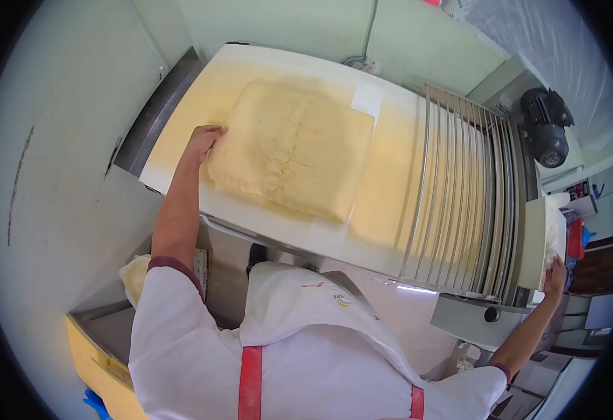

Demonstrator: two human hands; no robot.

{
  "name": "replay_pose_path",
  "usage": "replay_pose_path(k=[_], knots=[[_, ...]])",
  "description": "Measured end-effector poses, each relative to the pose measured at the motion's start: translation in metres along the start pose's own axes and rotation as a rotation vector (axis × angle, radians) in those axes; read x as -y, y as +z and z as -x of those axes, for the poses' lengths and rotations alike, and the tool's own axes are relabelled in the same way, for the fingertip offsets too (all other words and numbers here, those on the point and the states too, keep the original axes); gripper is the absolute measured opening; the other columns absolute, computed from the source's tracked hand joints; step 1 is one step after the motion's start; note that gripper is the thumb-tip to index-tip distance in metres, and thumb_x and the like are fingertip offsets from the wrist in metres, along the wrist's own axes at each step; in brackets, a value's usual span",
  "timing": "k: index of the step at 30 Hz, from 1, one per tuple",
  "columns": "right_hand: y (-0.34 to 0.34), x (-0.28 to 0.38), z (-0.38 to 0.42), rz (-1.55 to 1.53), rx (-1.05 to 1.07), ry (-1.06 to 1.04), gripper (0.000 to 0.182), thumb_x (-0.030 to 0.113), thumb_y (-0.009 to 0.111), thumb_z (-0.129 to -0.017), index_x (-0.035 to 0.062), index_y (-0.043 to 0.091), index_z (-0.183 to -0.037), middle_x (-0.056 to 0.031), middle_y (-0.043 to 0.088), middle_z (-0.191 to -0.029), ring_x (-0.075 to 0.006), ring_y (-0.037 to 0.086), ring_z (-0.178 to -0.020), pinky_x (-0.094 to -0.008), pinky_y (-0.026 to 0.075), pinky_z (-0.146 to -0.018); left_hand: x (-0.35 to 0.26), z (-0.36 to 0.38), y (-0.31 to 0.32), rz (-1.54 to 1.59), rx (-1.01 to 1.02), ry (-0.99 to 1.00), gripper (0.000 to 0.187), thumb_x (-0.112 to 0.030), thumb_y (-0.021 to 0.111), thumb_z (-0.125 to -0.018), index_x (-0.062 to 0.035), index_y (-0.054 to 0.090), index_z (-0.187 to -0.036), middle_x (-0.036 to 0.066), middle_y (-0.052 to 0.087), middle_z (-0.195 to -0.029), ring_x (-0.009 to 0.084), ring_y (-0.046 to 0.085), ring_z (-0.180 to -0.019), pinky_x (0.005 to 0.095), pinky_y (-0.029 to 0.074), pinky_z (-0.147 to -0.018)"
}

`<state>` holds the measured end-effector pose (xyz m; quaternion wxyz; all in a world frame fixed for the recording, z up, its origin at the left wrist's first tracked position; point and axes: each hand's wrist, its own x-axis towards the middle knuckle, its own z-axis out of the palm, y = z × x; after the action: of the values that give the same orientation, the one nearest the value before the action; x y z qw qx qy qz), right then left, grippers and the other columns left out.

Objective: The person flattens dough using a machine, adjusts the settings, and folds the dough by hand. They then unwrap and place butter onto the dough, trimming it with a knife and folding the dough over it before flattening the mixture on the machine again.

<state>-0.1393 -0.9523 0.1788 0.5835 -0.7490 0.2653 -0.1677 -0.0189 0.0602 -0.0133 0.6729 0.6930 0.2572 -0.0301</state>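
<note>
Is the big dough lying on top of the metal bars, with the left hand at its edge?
Not quite: the big dough isn't on the metal bars. It lies on the pale belt, off to one side of them. The left hand is at its edge, just as you said. The head view shows this.

First inspector: Your left arm (178, 210) reaches toward the far left, forearm bare, elbow only slightly bent. Your left hand (208, 140) has its fingers bent and pointing right.
Second inspector: Noted. Your right arm (527, 332) extends well out to the right, nearer than the left at its end. Your right hand (554, 276) is raised above its wrist, fingers pointing far; their exact closure is unclear.
</note>
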Motion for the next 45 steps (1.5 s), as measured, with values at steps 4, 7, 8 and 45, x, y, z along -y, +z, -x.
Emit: replay_pose_path(k=[4, 7, 8, 45], knots=[[-0.099, -0.001, -0.006, -0.69, 0.325, -0.359, 0.03, 0.018, 0.046, -0.099, -0.0006, 0.057, -0.119, -0.0071, 0.064, -0.103, -0.0161, 0.062, -0.085, -0.0281, 0.051, -0.072, 0.012, -0.027, -0.01, -0.111, 0.034, 0.039, 0.033, -0.013, 0.069, -0.086, 0.0058, 0.062, -0.112, 0.009, 0.068, -0.094, 0.0163, 0.065, -0.083, 0.0283, 0.052, -0.075], [-0.006, 0.027, 0.091, -0.569, -0.306, -0.603, 0.029, 0.018, 0.046, -0.097, 0.0005, 0.057, -0.118, -0.0061, 0.062, -0.099, -0.015, 0.06, -0.083, -0.0276, 0.05, -0.071, 0.016, -0.026, -0.001, -0.172, -0.03, 0.075, 0.034, -0.012, 0.07, -0.086, 0.0071, 0.061, -0.113, 0.008, 0.067, -0.095, 0.0155, 0.064, -0.084, 0.0281, 0.051, -0.074], [0.054, 0.028, 0.121, -0.455, -0.487, -0.618, 0.029, 0.018, 0.046, -0.097, 0.0008, 0.057, -0.117, -0.0058, 0.061, -0.098, -0.0146, 0.06, -0.083, -0.0274, 0.049, -0.071, 0.012, -0.02, 0.004, -0.166, -0.058, 0.092, 0.032, -0.011, 0.07, -0.086, 0.0065, 0.061, -0.111, 0.008, 0.067, -0.095, 0.0153, 0.063, -0.084, 0.0279, 0.051, -0.074], [0.614, -0.055, 0.397, 0.201, 0.544, -0.067, 0.033, 0.021, 0.043, -0.098, 0.0052, 0.052, -0.126, 0.0079, 0.039, -0.062, -0.0027, 0.033, -0.052, -0.0198, 0.029, -0.046, -0.03, 0.009, -0.014, -0.475, 0.042, 0.76, 0.044, -0.014, 0.056, -0.092, -0.0016, 0.047, -0.133, 0.02, 0.049, -0.135, 0.0319, 0.045, -0.128, 0.0388, 0.034, -0.108]])
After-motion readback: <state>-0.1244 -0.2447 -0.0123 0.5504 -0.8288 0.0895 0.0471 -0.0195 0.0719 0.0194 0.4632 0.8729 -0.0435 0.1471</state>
